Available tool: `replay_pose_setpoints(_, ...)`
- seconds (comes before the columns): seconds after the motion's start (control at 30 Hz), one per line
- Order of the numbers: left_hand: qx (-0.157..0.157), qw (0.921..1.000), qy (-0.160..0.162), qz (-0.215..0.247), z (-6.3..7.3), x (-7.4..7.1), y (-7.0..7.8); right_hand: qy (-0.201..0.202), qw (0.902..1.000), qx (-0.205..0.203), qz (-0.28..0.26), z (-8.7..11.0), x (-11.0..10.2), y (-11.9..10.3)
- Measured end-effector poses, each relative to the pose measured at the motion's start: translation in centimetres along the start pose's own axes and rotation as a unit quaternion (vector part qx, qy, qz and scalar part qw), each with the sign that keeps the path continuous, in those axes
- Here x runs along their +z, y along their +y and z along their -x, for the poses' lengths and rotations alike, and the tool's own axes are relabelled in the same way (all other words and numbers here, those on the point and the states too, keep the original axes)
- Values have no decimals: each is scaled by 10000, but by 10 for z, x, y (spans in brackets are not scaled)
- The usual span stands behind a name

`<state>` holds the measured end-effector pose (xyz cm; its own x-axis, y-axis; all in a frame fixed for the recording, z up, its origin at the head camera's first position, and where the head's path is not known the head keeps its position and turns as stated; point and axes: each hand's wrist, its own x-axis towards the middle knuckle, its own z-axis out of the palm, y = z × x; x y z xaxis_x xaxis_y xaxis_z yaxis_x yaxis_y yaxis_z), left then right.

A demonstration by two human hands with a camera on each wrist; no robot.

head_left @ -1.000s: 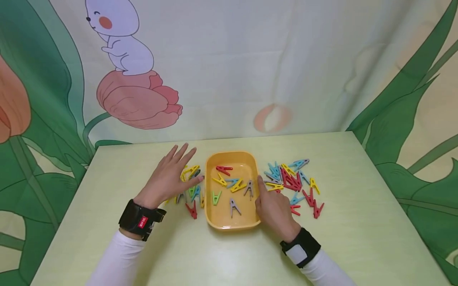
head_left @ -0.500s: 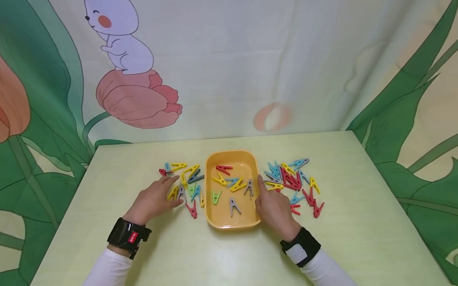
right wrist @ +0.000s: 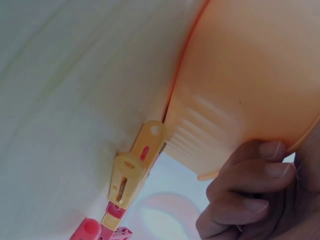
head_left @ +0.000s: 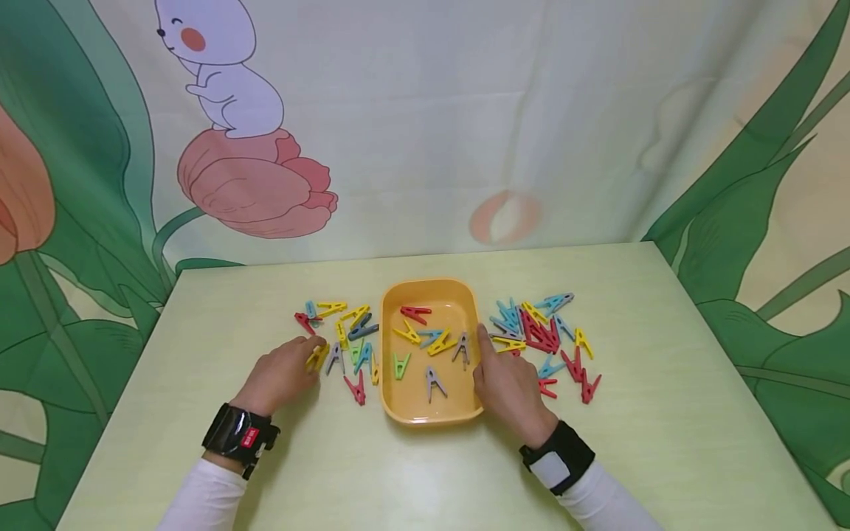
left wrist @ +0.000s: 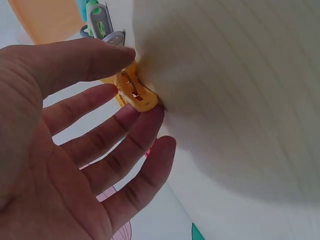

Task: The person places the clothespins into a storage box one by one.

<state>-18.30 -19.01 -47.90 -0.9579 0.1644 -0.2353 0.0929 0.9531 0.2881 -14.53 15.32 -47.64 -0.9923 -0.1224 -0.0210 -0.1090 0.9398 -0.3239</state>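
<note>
My left hand [head_left: 282, 375] is at the left cluster, its thumb and fingertips pinching a yellow clothespin [head_left: 318, 358]. The left wrist view has this clothespin [left wrist: 144, 99] between thumb and fingers, close to the table. An orange tray [head_left: 413, 404] stands in the middle, with several red, yellow, blue, green and grey clothespins in it. On its right side my right hand [head_left: 508, 382] grips the rim, index finger along the edge. In the right wrist view the other fingers [right wrist: 250, 185] are curled against the tray's outer wall [right wrist: 250, 75].
Left of the tray lie several loose clothespins, among them a grey one [head_left: 335, 358] and a red one [head_left: 356, 388]. A denser pile with red clothespins [head_left: 541, 335] spreads on its right. Behind the table [head_left: 425, 479] hangs a printed curtain [head_left: 412, 133].
My left hand has drawn back from beside the tray, leftward and down, and its fingers have closed on the yellow clothespin. The right hand and the tray have stayed put.
</note>
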Motion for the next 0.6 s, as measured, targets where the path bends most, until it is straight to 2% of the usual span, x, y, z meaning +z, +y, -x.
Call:
replay_pose_setpoints(0.23, 26, 9998, 169, -127, 0, 0, -11, 23, 10000, 5, -10, 0, 0, -1)
replay_pose_setpoints(0.37, 40, 9993, 361, -9, 1, -5, -19, 31, 10000, -7, -23, 0, 0, -1)
replay_pose_setpoints(0.5, 284, 9964, 776, 213, 6, -22, -18, 27, 10000, -14, -30, 1, 0, -2)
replay_pose_setpoints(0.6, 494, 9915, 1140, 380, 8, -41, -6, 42, 10000, 7, -22, 1, -1, -1)
